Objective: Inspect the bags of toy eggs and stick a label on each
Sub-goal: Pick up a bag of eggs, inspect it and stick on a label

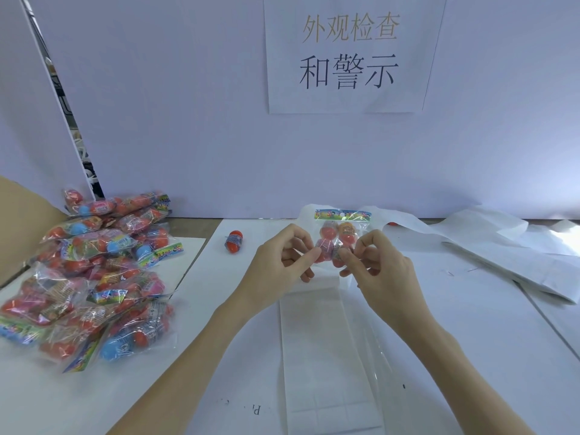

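Note:
A clear bag of toy eggs (340,229) with a colourful header card is held upright above the table's middle. My left hand (282,262) pinches its lower left corner and my right hand (373,265) pinches its lower right corner. Red, orange and pink eggs show through the plastic. Below my hands a white label sheet (326,365) lies flat on the table, cut into small squares. A heap of several more egg bags (94,277) sits at the left.
A loose red egg (234,242) lies on the table left of my hands. Crumpled white backing paper (502,246) spreads over the right side. A white partition with a printed sign (348,54) stands behind. A cardboard edge (22,221) is at far left.

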`<state>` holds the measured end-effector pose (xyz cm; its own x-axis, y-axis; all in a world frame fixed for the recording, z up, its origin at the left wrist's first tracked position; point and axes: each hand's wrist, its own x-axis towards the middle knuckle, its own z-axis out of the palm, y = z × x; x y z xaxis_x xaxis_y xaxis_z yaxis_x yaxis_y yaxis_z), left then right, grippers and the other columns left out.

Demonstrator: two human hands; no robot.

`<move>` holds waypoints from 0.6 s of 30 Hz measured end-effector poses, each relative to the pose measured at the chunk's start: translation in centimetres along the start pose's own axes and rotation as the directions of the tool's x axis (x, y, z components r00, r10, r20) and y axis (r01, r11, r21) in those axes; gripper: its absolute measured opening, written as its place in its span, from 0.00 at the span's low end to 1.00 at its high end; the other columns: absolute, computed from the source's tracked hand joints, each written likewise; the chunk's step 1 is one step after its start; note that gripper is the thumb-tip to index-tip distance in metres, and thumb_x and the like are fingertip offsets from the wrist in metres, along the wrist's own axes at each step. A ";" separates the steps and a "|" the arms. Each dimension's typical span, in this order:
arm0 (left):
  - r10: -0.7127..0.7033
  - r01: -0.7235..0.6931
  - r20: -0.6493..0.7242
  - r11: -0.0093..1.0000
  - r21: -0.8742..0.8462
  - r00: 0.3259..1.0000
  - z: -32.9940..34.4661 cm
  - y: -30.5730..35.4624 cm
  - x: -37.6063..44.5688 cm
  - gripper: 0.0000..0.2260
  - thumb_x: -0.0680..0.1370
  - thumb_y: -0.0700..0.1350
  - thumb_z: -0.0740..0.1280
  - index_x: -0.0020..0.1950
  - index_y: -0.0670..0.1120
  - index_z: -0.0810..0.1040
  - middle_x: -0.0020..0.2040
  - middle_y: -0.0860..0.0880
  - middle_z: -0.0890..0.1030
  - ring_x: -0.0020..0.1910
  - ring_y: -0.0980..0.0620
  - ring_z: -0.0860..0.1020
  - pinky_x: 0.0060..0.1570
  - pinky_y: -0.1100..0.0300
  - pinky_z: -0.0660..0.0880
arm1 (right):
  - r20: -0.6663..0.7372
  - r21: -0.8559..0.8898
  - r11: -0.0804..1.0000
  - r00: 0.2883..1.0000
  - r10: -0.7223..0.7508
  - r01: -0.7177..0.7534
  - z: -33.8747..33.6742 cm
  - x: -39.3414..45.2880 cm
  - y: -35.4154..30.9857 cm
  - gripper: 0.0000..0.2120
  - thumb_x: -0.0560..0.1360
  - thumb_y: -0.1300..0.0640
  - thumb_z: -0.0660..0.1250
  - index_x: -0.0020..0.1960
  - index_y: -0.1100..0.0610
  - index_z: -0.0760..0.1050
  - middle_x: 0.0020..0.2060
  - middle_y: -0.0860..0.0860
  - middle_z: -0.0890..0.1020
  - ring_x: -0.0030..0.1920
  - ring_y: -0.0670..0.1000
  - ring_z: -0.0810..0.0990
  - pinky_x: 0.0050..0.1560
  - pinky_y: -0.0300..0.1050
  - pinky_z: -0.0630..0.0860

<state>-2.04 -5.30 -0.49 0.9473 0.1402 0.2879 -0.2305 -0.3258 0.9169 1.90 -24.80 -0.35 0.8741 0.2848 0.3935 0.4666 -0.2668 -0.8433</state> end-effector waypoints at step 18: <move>0.105 -0.092 -0.054 0.977 0.193 0.993 0.8 0.1 -0.3 0.06 0.82 0.53 0.69 0.56 0.53 0.81 0.56 0.56 0.80 0.56 0.56 0.79 0.52 0.69 0.75 | -0.018 0.290 0.942 0.984 0.180 -0.167 0.4 -0.2 -0.4 0.20 0.74 0.56 0.78 0.62 0.48 0.75 0.50 0.44 0.87 0.48 0.44 0.86 0.45 0.36 0.80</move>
<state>-2.13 -6.16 -0.68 0.9045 0.1560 0.3970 -0.2697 -0.5120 0.8156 1.47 -24.40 -0.25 0.9461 0.2156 0.2419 0.2544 -0.0321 -0.9666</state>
